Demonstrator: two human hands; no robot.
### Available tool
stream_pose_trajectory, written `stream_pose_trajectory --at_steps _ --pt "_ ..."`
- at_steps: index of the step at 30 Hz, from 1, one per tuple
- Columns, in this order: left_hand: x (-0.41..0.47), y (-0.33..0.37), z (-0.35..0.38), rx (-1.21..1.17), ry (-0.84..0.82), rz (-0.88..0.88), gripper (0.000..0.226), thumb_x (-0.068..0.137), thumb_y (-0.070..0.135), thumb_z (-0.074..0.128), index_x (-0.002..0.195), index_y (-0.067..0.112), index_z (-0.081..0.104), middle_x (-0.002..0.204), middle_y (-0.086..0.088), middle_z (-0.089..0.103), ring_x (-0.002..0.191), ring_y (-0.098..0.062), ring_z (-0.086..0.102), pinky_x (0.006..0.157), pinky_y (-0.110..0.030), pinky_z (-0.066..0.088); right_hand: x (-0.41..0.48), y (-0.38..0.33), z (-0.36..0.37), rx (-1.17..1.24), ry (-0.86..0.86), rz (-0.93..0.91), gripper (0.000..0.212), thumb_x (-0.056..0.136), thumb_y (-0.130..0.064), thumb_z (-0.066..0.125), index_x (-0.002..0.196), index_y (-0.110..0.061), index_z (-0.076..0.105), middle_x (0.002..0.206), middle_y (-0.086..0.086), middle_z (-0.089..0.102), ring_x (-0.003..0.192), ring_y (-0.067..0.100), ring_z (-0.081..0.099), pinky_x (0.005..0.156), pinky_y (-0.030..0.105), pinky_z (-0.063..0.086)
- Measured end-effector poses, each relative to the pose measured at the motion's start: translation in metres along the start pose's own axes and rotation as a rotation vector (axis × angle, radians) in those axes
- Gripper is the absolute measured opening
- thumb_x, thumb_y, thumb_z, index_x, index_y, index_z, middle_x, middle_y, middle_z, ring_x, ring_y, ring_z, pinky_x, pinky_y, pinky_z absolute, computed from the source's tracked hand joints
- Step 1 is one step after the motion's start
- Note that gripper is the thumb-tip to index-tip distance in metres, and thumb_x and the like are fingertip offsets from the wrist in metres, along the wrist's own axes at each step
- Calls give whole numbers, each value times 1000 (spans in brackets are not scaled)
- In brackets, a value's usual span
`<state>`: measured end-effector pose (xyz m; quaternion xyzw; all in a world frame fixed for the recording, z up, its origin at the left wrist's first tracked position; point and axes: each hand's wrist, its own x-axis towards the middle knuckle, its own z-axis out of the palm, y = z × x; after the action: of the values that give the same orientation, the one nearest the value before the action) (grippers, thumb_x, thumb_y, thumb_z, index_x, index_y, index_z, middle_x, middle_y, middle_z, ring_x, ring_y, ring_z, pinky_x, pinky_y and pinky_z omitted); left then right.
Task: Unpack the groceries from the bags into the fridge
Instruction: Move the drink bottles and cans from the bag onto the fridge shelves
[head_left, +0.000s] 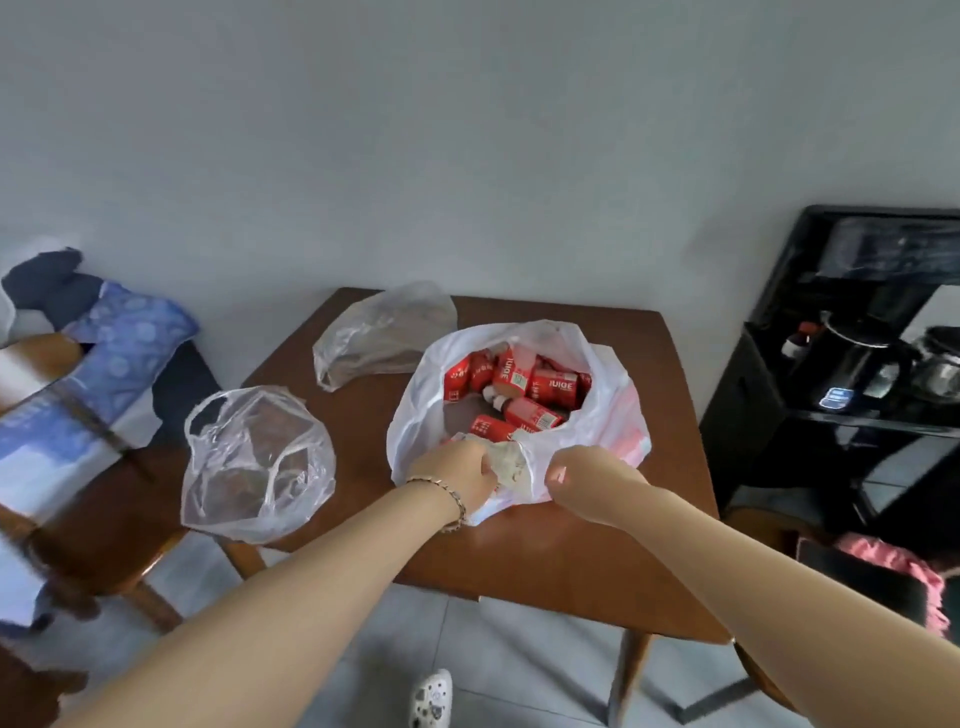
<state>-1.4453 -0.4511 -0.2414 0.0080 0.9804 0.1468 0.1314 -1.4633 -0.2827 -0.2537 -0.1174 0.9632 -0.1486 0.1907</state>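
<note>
Left hand (457, 475) and right hand (589, 480) each grip the near rim of the white plastic bag (618, 415) on the worktop (545, 561); red juice bottles (524, 397) lie inside, lower ones half hidden.

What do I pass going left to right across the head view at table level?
Blue cloth on the chair → near clear bag → far clear bag → white bag of red juice bottles, its near rim gripped by left hand and right hand → black stand with kettle.
</note>
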Motion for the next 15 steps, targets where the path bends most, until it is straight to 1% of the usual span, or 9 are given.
stream_pose_trajectory --at_steps 2,3,4,6,9,11,12,13,15 --pt "43 -19 0 3 -39 11 27 97 26 34 105 15 57 91 -5 61 85 -25 59 70 -30 43 37 -5 6 -15 29 12 28 97 -20 43 119 -15 59 115 2 62 97 17 58 89 31 51" --pt "66 -29 0 12 -60 24 26 97 26 34 103 15 57 84 -2 56 80 -22 56 69 -30 43 57 -6 7 13 50 34 26 96 -22 43 116 -18 60 114 0 63 98 17 60 88 30 52" --pt "86 -37 -1 20 -79 44 25 97 25 35 102 14 57 81 0 53 78 -20 54 69 -29 43 75 -8 8 48 71 61 25 95 -25 44 112 -20 61 111 -2 63 97 17 60 86 30 53" --pt "123 -52 -2 23 -130 84 24 97 25 36 102 14 57 82 0 51 81 -19 54 71 -27 43 107 -14 7 129 95 133 22 94 -26 45 107 -21 62 109 -2 64 96 18 61 84 31 53" --pt "168 -69 3 52 -219 144 21 96 24 36 97 15 55 86 -3 56 84 -19 55 73 -28 43 145 -18 9 202 86 240 23 95 -24 43 103 -15 63 105 3 65 95 21 61 84 33 52" --pt "193 -76 12 74 -270 178 19 96 23 35 92 17 53 93 -5 62 83 -18 54 74 -28 43 165 -15 17 255 161 287 23 96 -22 43 100 -12 64 105 2 63 89 18 60 77 26 52" --pt "203 -78 17 82 -291 202 20 96 23 35 93 17 54 96 -4 63 85 -18 56 76 -29 44 173 -13 23 282 195 314 23 97 -22 44 101 -12 64 107 1 61 87 15 58 73 21 50" --pt "212 -80 22 87 -311 228 22 96 24 35 97 16 56 100 -3 64 89 -20 58 78 -30 45 181 -11 29 315 218 341 22 97 -21 45 103 -13 64 111 1 57 88 14 56 72 18 48" --pt "226 -81 31 92 -353 247 25 96 26 36 103 17 58 105 -2 64 96 -22 61 80 -31 46 198 -8 41 371 221 382 22 96 -18 46 111 -13 61 120 2 51 100 17 54 84 24 47"
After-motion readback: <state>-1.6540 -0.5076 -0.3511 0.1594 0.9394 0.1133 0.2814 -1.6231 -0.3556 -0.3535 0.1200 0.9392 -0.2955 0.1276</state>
